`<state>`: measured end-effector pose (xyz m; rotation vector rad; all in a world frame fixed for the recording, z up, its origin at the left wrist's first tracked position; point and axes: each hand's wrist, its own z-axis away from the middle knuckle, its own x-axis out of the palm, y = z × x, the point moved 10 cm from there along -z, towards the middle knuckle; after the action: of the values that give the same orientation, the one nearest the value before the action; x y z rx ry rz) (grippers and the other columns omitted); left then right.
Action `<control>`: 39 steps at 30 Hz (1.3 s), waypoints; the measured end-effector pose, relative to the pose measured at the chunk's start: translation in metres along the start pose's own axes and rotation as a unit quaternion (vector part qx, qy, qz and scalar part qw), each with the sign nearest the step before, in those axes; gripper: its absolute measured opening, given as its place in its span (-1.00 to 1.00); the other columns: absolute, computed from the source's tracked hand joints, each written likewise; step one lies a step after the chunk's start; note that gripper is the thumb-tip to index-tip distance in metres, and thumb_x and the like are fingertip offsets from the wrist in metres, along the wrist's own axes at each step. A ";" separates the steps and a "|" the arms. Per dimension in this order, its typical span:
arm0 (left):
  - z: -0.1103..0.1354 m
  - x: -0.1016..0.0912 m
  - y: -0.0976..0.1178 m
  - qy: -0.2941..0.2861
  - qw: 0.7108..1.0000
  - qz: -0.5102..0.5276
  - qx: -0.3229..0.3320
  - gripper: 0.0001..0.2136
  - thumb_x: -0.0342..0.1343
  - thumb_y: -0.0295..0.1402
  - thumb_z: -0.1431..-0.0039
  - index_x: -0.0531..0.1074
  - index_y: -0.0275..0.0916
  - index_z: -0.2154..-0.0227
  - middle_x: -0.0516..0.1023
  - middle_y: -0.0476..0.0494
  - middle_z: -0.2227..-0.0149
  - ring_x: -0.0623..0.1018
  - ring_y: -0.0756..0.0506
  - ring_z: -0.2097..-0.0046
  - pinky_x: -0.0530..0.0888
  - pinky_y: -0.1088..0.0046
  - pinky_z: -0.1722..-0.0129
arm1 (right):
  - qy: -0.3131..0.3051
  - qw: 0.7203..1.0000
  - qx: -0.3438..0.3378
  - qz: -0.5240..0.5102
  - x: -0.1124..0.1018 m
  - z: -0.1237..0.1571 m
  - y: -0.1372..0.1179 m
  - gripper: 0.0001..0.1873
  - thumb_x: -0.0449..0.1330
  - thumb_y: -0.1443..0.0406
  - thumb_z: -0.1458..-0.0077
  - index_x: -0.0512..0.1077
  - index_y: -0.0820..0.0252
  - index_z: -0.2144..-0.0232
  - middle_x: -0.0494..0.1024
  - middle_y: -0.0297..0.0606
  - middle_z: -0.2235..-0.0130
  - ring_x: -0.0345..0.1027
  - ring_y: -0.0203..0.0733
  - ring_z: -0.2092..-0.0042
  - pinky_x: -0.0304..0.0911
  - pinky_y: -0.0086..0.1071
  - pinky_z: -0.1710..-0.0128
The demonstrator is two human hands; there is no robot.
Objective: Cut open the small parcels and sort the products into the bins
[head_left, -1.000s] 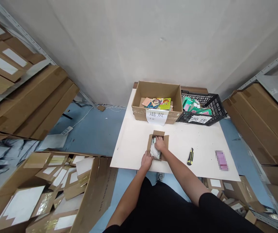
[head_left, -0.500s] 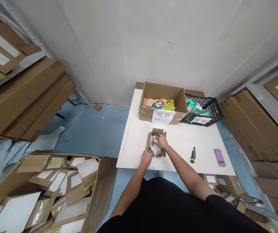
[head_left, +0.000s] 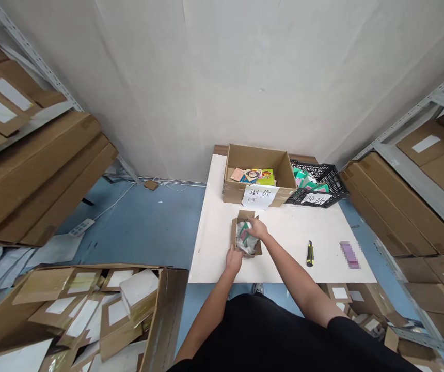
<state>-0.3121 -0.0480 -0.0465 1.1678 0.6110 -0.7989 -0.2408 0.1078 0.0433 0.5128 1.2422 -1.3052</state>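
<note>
A small open cardboard box (head_left: 235, 235) stands on the white table, its flaps up. Inside it, among crumpled grey-white wrapping (head_left: 250, 246), a green and pink packet (head_left: 244, 232) shows. My left hand (head_left: 234, 259) grips the near left corner of the small box, fingers closed on the cardboard. From the right side my right hand (head_left: 258, 228) reaches in, its fingers pinching the packet's upper edge; the fingertips are partly hidden.
Behind stands a larger carton (head_left: 234, 193) of colourful booklets, beside a black crate (head_left: 332, 182) of green packets. A yellow-black box cutter (head_left: 310, 253) and a blurred purple thing (head_left: 349, 254) lie rightward. A big carton (head_left: 170, 305) of parcels is left; shelves flank the table (head_left: 284, 263).
The wrapping in the small box has been parted, and the green and pink packet has come into sight under my right hand. My left hand stays at the box's corner. The view has shifted slightly.
</note>
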 end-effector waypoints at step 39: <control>-0.008 -0.076 0.079 0.134 0.985 -0.084 0.074 -0.47 0.03 -0.50 -0.31 0.38 -0.14 -0.32 0.43 -0.29 -0.27 0.31 -0.33 -0.35 0.26 0.09 -0.40 | 0.084 0.979 0.099 -0.155 -0.003 0.058 0.229 -0.16 0.39 0.27 0.00 0.31 0.15 -0.33 0.43 -0.01 -0.28 0.44 0.08 -0.21 0.37 -0.17 -0.16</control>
<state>-0.2925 -0.0089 0.0547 1.3873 0.8933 -0.8467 -0.0110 0.1215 -0.0123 0.5976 1.3794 -1.6882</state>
